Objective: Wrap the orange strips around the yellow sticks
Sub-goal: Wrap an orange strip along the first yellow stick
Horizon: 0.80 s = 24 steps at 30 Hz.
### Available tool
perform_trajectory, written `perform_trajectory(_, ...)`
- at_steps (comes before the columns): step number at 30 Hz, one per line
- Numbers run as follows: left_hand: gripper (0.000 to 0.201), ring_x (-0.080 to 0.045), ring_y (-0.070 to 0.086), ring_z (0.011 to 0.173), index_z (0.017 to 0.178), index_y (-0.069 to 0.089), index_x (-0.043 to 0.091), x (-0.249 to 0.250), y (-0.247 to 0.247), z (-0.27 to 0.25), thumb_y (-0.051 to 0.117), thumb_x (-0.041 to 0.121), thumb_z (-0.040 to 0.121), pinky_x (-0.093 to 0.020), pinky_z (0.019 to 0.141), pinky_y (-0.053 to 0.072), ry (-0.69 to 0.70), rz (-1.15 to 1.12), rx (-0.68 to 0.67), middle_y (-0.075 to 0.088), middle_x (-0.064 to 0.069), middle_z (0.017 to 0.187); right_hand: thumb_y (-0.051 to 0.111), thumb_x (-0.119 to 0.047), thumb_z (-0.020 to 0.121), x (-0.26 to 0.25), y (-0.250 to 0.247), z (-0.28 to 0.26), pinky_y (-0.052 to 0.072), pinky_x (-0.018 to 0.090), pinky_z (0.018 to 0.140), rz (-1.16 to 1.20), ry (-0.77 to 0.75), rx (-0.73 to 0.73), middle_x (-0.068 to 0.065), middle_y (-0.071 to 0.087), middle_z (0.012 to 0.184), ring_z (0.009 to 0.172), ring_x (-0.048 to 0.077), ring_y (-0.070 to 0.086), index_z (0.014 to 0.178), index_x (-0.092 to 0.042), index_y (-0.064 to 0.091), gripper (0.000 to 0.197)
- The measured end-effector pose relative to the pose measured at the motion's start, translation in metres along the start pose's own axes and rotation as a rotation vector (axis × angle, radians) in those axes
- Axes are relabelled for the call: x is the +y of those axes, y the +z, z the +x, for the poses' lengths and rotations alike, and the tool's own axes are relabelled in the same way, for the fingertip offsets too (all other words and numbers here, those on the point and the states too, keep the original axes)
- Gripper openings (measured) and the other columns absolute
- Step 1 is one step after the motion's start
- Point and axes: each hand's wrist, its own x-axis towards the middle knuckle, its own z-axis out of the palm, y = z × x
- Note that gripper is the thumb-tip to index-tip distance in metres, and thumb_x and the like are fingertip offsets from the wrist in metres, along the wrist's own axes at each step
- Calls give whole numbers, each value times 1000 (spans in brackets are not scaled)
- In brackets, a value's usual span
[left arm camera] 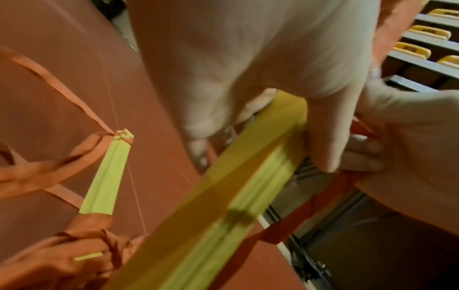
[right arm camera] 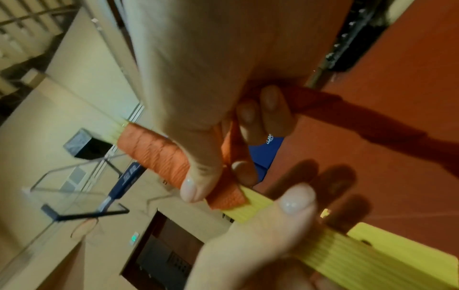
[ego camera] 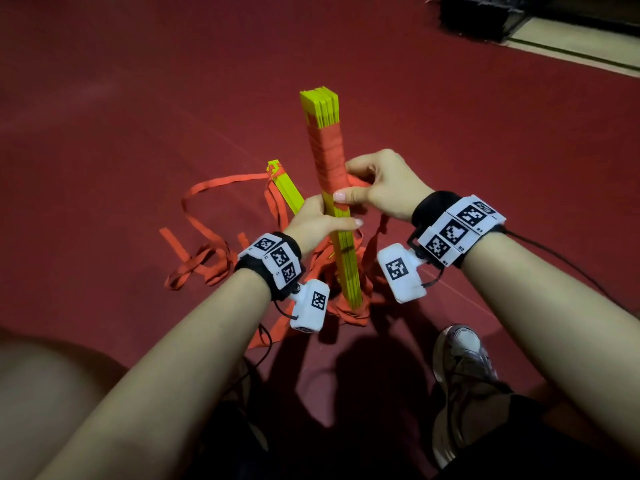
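Gripping the upright bundle of yellow sticks [ego camera: 341, 237] just below its orange wrapping [ego camera: 327, 157], the left hand [ego camera: 317, 223] steadies it while the right hand [ego camera: 381, 183] pinches the orange strip [right arm camera: 224, 198]; roughly the lower half remains bare.

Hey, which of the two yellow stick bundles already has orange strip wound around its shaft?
The upright bundle gripped by the left hand, with orange winding on its upper part. The other bundle lies on the floor behind, strips only at its end.
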Motion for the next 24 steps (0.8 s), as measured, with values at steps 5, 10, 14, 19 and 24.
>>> perform_trajectory(5, 42, 5, 46, 47, 55, 55, 17, -2, -3, -2, 80, -1, 82, -14, 55, 37, 45, 70, 122, 52, 16, 46, 81, -46, 75, 1, 0, 1, 55, 40, 72, 106, 33, 93, 11, 73, 76, 68, 15, 63, 84, -18, 76, 30)
perform_trajectory(10, 26, -4, 60, 62, 83, 63, 10, 4, -15, 1, 87, 5, 76, -24, 68, 50, 69, 27, 291, 65, 8, 68, 72, -15, 89, -9, -16, 4, 42, 14, 62, -14, 28, 107, -5, 70, 64, 55, -3, 58, 77, -16, 73, 12)
perform_trajectory(14, 46, -10, 67, 83, 109, 59, 19, 20, -17, 1, 84, 1, 75, -35, 89, 54, 166, -18, 302, 72, 9, 89, 66, -17, 88, -6, -18, 6, 41, 18, 61, -166, 106, 67, -4, 72, 63, 53, -3, 58, 74, -18, 71, 15)
perform_trajectory(19, 44, -20, 61, 82, 93, 56, 22, 31, -21, 6, 83, -1, 68, -42, 89, 53, 187, -105, 352, 65, 0, 84, 57, -31, 82, 10, -16, 4, 53, 32, 70, -212, 325, 118, -4, 70, 58, 63, 11, 65, 66, -16, 69, 25)
perform_trajectory(24, 45, -20, 66, 88, 97, 55, 18, 29, -17, 9, 79, -12, 74, -33, 91, 52, 193, -118, 298, 68, -1, 91, 57, -34, 86, 29, -8, -3, 58, 37, 81, -181, 470, -20, 1, 73, 64, 68, 20, 72, 69, -14, 73, 31)
